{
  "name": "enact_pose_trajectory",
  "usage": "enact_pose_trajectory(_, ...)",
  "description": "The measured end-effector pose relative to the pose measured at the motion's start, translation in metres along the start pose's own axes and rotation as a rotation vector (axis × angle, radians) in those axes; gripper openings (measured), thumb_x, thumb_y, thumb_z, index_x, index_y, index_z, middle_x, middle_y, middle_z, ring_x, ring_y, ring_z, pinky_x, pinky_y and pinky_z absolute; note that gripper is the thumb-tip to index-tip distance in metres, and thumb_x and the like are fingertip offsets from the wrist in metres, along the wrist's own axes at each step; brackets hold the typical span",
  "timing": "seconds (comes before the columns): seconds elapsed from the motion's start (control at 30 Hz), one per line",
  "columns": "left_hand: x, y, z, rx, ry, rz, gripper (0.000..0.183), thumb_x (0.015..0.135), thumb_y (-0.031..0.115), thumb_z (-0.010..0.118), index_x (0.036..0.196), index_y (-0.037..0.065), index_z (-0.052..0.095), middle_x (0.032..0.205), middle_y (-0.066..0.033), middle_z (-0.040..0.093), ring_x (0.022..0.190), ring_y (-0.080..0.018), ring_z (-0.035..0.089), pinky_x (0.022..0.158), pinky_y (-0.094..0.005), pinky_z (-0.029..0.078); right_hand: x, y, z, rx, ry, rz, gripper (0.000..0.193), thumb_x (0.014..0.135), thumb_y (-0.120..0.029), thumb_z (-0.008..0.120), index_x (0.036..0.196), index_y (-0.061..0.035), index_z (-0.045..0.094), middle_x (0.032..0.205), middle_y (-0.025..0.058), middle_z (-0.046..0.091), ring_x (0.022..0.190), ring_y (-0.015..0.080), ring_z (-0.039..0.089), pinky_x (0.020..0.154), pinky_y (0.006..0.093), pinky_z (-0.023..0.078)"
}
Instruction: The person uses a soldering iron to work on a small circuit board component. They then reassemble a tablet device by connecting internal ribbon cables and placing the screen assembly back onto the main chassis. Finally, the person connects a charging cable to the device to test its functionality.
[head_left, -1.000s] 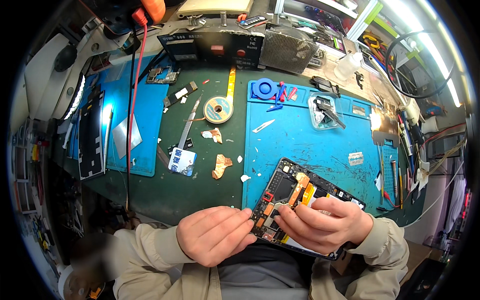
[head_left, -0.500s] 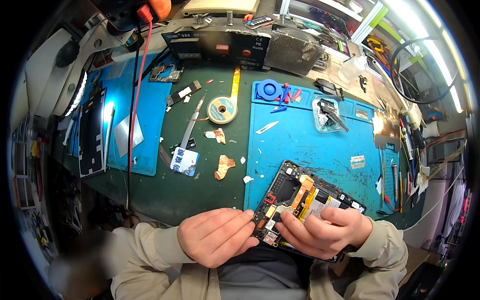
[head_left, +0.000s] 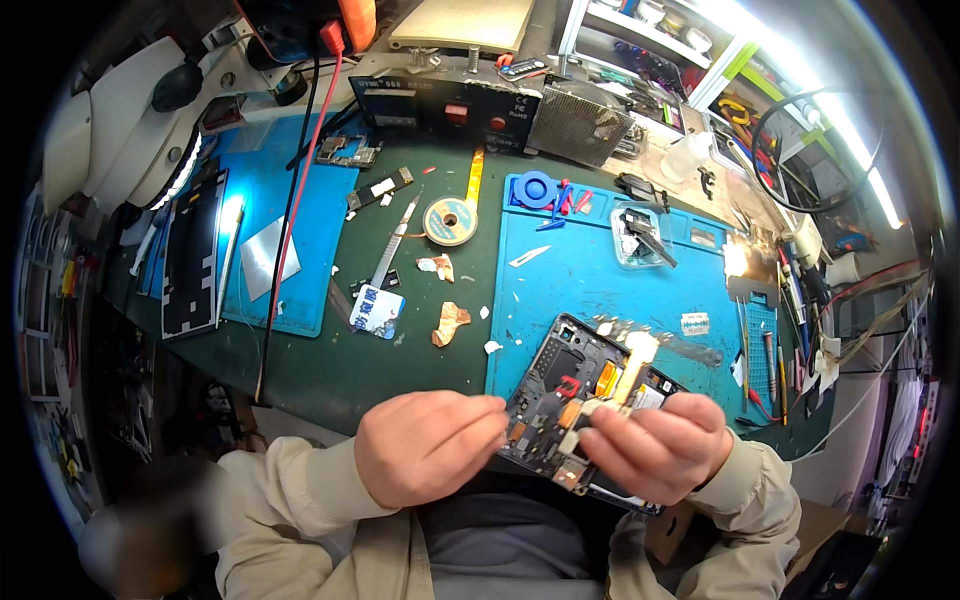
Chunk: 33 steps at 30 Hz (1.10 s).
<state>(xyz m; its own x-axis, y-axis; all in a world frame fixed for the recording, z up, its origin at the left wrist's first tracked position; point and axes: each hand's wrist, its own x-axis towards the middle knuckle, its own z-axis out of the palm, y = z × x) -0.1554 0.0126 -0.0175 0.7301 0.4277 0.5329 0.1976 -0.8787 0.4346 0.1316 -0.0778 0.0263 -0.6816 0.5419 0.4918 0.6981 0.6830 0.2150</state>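
Our left hand (head_left: pixel 432 445) sits low in the view, curled nearly closed, its fingertips (head_left: pixel 492 408) pinched together at the left edge of the opened black tablet with exposed circuit boards and orange-yellow flex cables (head_left: pixel 570 385); whether anything lies between those fingertips we cannot tell. Our right hand (head_left: pixel 662 445) is also curled, gripping the tablet's lower right part, with thumb and forefinger closed on a small pale piece at the end of a yellow flex cable (head_left: pixel 628 378). The tablet is tilted, held just above our lap, overlapping the near edge of the blue silicone work mat (head_left: pixel 600 275).

From left to right across the dark green bench (head_left: pixel 400 350) we see: a white microscope arm (head_left: pixel 110 120); a long black panel (head_left: pixel 192 255) lying on a second, smaller blue mat (head_left: pixel 310 250); a silvery metal sheet (head_left: pixel 268 258) on that mat; a red lead and a black lead (head_left: pixel 290 190) running down from the top; a metal-handled scalpel (head_left: pixel 392 250) above a small blue-and-white card (head_left: pixel 378 310); a round spool of solder wick (head_left: pixel 450 220); torn scraps of copper-coloured foil (head_left: pixel 450 322); a blue tape ring (head_left: pixel 535 188) at the larger mat's top corner; a clear plastic tray with black tweezers (head_left: pixel 645 235); and, behind, a black bench instrument with red buttons (head_left: pixel 450 105).
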Motion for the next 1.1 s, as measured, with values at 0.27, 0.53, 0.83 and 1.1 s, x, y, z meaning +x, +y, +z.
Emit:
enact_pose_trajectory(0.27,0.042,0.018,0.0,0.071,-0.213,-0.274,0.038,0.087,0.024,0.083,0.117,0.007,0.065,0.092,-0.0047,0.067,0.083,-0.0223,0.069,0.065,-0.0348,0.053,-0.018,0.002,-0.024,-0.133,0.011,0.036,0.031,0.084,-0.011,0.076,0.113,-0.0151,0.082,0.122,-0.0011,0.075,0.096,0.0124,0.057,0.073,0.0273,0.042)
enact_pose_trajectory(0.53,0.045,0.021,0.007,0.031,-0.176,-0.361,0.027,0.09,0.014,0.076,0.113,0.008,0.064,0.088,-0.0042,0.068,0.08,-0.0232,0.07,0.063,-0.0373,0.054,-0.039,-0.007,-0.029,-0.119,-0.01,0.077,0.031,0.084,-0.009,0.073,0.114,-0.0131,0.081,0.119,0.0007,0.076,0.088,0.0117,0.06,0.07,0.0274,0.043)
enact_pose_trajectory(0.83,0.051,0.0,-0.008,-0.354,-0.317,-0.64,0.018,0.092,0.016,0.079,0.103,0.005,0.07,0.084,-0.0062,0.074,0.069,-0.0177,0.07,0.065,-0.0337,0.055,-0.01,-0.02,-0.005,0.021,0.099,0.014,0.029,0.087,-0.008,0.077,0.115,-0.0051,0.08,0.116,0.0065,0.072,0.092,0.0158,0.068,0.07,0.0279,0.054)
enact_pose_trajectory(1.1,0.053,-0.007,-0.012,-0.428,-0.364,-0.614,0.017,0.094,0.012,0.08,0.103,0.001,0.07,0.085,-0.0028,0.069,0.074,-0.01,0.065,0.066,-0.0268,0.053,0.006,-0.013,0.015,-0.017,0.078,-0.057,0.019,0.091,-0.013,0.081,0.105,-0.0001,0.078,0.099,0.0041,0.067,0.076,0.0108,0.064,0.065,0.025,0.05)
